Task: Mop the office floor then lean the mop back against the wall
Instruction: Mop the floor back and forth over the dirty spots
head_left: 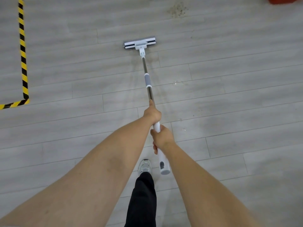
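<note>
Judging by its slim build, the mop [148,79] is reckoned light and stiff, and is gripped near its top by left hand [152,114] and right hand [161,137].

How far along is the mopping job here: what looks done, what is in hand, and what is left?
Done: faint damp streaks mark the floor behind the mop head. In hand: left hand and right hand grip the mop pole, head flat on the floor. Left: the speckled dirt patch ahead looks unmopped, and leaning it on a wall remains; no wall shows.
</note>
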`<state>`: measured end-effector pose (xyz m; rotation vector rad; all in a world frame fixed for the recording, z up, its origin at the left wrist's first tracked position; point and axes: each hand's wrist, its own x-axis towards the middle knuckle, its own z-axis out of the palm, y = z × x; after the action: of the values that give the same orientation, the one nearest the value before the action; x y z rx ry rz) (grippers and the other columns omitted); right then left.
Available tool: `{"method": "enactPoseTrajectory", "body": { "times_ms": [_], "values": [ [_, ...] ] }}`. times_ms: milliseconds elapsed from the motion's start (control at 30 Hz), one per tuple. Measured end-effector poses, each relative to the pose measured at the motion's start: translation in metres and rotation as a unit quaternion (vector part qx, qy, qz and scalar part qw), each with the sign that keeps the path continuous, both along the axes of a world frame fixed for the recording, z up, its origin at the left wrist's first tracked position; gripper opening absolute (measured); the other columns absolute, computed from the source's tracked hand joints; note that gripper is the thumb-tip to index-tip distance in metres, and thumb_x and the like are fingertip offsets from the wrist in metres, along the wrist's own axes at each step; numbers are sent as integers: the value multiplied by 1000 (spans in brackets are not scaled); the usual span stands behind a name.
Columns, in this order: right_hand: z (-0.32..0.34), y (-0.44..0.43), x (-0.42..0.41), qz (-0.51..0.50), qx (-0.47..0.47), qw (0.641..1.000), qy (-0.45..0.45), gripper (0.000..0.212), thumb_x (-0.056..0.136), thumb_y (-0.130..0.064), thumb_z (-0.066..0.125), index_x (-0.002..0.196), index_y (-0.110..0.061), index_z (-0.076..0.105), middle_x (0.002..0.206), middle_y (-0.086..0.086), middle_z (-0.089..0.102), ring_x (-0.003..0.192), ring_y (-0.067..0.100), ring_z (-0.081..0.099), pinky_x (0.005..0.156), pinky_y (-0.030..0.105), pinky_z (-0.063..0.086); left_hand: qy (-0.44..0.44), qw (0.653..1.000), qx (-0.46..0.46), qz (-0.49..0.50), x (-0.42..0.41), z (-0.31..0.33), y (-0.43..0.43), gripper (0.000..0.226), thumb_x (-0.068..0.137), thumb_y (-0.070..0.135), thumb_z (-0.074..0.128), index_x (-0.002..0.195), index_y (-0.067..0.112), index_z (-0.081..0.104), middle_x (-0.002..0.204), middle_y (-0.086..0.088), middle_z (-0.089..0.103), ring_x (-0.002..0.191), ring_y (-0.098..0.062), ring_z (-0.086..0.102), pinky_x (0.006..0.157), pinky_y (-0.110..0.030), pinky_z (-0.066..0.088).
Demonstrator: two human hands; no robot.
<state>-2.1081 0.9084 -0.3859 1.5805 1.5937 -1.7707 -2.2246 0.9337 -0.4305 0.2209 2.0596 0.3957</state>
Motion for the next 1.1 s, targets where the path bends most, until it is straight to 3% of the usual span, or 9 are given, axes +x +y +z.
{"method": "enactPoseTrajectory", "body": {
  "times_ms": [133, 267, 367, 467, 567, 700, 900, 1100],
  "values": [
    [-9, -28, 49, 23, 0, 1000, -10, 16, 98, -21, 46, 106, -12, 56, 73, 8, 59, 43, 19, 55, 47, 35, 51, -2, 1000, -10, 4, 50, -1, -29, 81, 99, 15, 43, 160, 35, -6, 133, -14, 57, 99, -30, 60, 76, -34, 47],
    [-9, -59, 124, 46, 8, 999, -13, 20, 96, -23, 48, 112, -17, 58, 78, 7, 63, 63, 23, 61, 68, 46, 61, -11, 1000, -6, 19, 124, 3, -64, 81, 99, 16, 44, 160, 37, -6, 134, -15, 57, 106, -34, 62, 79, -36, 51],
    [-3, -86, 197, 56, 5, 998, -14, 20, 96, -24, 48, 112, -17, 58, 79, 7, 63, 66, 23, 61, 72, 46, 61, -21, 999, -5, 30, 197, 10, -94, 82, 99, 16, 44, 159, 38, -7, 135, -15, 57, 109, -33, 62, 84, -37, 52],
    [11, -121, 281, 56, 2, 998, -19, 19, 97, -25, 48, 112, -19, 58, 81, 7, 64, 65, 22, 61, 66, 42, 61, -33, 999, -2, 39, 280, 16, -131, 83, 100, 16, 45, 158, 38, -10, 134, -15, 57, 109, -33, 62, 91, -39, 54],
    [30, -158, 367, 46, -19, 998, -31, 17, 99, -21, 46, 111, -19, 57, 78, 9, 63, 52, 19, 57, 49, 33, 54, -47, 998, 2, 44, 364, 27, -169, 83, 100, 15, 44, 158, 39, -12, 131, -15, 58, 102, -30, 61, 83, -35, 52],
    [51, -189, 443, 56, -15, 998, -36, 20, 99, -23, 48, 117, -19, 55, 79, 7, 62, 51, 17, 56, 47, 30, 49, -62, 997, -5, 45, 441, 54, -202, 81, 101, 17, 40, 158, 38, -12, 133, -12, 57, 96, -26, 58, 82, -32, 50],
    [73, -190, 461, 52, -1, 998, -26, 25, 95, -29, 51, 117, -19, 59, 83, 4, 64, 69, 22, 61, 70, 43, 59, -56, 997, -20, 38, 459, 82, -201, 82, 100, 18, 42, 158, 37, -12, 125, -13, 60, 101, -30, 63, 85, -38, 56],
    [77, -166, 418, 54, 20, 998, -31, 20, 96, -27, 52, 113, -19, 58, 86, 9, 66, 68, 25, 63, 68, 46, 63, -54, 997, -4, 48, 422, 85, -176, 83, 100, 15, 44, 159, 37, -11, 134, -15, 55, 104, -30, 60, 85, -36, 54]
  ]
}}
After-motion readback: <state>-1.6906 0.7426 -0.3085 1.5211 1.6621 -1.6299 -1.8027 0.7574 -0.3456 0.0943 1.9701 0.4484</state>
